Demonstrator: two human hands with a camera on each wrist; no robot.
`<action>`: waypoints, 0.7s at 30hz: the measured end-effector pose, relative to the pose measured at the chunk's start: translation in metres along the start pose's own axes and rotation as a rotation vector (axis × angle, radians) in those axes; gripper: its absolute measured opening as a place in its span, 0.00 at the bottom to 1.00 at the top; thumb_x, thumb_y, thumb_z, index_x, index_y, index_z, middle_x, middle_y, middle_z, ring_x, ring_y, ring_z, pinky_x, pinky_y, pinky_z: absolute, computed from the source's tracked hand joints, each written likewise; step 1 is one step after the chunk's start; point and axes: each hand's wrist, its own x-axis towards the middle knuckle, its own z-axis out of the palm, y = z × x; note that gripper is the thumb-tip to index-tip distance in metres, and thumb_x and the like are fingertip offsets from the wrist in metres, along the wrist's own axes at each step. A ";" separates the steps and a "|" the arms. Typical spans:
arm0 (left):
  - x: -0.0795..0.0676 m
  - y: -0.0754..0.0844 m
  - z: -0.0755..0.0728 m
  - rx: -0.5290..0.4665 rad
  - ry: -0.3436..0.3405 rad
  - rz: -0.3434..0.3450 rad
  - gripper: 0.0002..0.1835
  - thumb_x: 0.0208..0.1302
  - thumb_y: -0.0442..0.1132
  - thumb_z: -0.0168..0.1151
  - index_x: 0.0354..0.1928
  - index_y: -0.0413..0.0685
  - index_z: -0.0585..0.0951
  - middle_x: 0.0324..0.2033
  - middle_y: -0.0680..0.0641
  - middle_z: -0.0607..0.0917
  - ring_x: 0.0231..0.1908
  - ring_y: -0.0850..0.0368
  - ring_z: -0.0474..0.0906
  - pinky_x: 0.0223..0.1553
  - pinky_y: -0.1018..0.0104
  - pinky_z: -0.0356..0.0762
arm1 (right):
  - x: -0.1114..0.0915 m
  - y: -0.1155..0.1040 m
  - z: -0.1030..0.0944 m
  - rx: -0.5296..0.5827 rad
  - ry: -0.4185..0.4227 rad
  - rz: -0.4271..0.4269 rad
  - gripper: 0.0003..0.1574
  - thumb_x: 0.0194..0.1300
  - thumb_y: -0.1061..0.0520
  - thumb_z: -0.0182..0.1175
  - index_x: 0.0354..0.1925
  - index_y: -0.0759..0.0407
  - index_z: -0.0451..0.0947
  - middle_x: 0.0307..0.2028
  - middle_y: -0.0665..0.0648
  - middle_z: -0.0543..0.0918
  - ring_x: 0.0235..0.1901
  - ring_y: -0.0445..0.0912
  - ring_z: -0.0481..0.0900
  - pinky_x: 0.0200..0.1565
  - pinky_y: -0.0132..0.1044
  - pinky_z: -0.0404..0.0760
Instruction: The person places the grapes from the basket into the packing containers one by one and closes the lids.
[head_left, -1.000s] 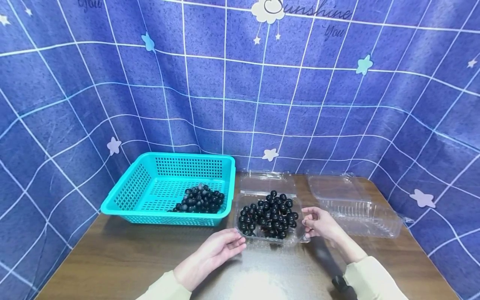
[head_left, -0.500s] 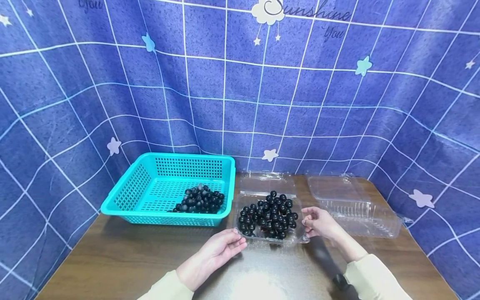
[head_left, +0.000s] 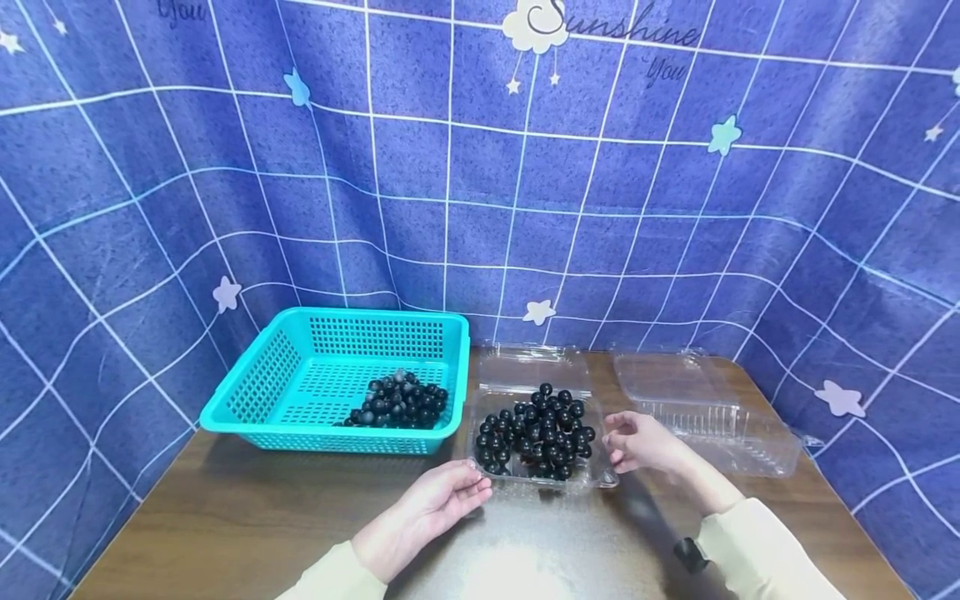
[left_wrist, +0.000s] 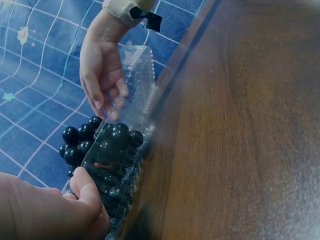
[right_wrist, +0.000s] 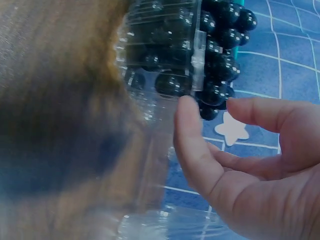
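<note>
A clear plastic clamshell container stands on the table with its lid folded back, and a bunch of black grapes fills it, heaped above the rim. At its front left corner my left hand pinches the rim between thumb and fingers, the fingertips partly hidden in the left wrist view. My right hand is beside the right wall. In the right wrist view, one fingertip of this hand is at the container's side, while the thumb stands apart from it.
To the left a turquoise basket holds more black grapes. Another clear clamshell lies open at the right. A blue patterned curtain hangs behind the wooden table.
My right hand has loosened from the container's front right corner, its fingers drawing slightly away. My left hand and the grapes have stayed nearly in place.
</note>
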 end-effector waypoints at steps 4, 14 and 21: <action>0.000 0.000 0.000 -0.005 -0.006 0.000 0.16 0.62 0.22 0.46 0.50 0.33 0.59 0.35 0.45 0.72 0.40 0.56 0.73 0.63 0.54 0.66 | -0.002 -0.010 -0.003 -0.080 0.015 -0.008 0.31 0.64 0.66 0.52 0.61 0.79 0.56 0.46 0.74 0.76 0.32 0.49 0.79 0.37 0.43 0.84; 0.000 -0.002 0.000 -0.010 0.006 0.003 0.21 0.60 0.21 0.46 0.55 0.30 0.55 0.37 0.42 0.70 0.40 0.55 0.73 0.65 0.52 0.63 | -0.001 -0.037 -0.014 -0.067 -0.062 -0.012 0.27 0.66 0.64 0.52 0.57 0.79 0.58 0.44 0.70 0.75 0.32 0.47 0.78 0.37 0.43 0.84; 0.000 -0.002 0.001 0.000 0.002 0.006 0.20 0.61 0.22 0.45 0.54 0.30 0.56 0.38 0.42 0.69 0.41 0.55 0.72 0.65 0.52 0.63 | 0.004 -0.070 -0.033 -0.100 -0.116 -0.018 0.27 0.67 0.61 0.52 0.58 0.77 0.59 0.41 0.61 0.77 0.34 0.47 0.79 0.40 0.42 0.84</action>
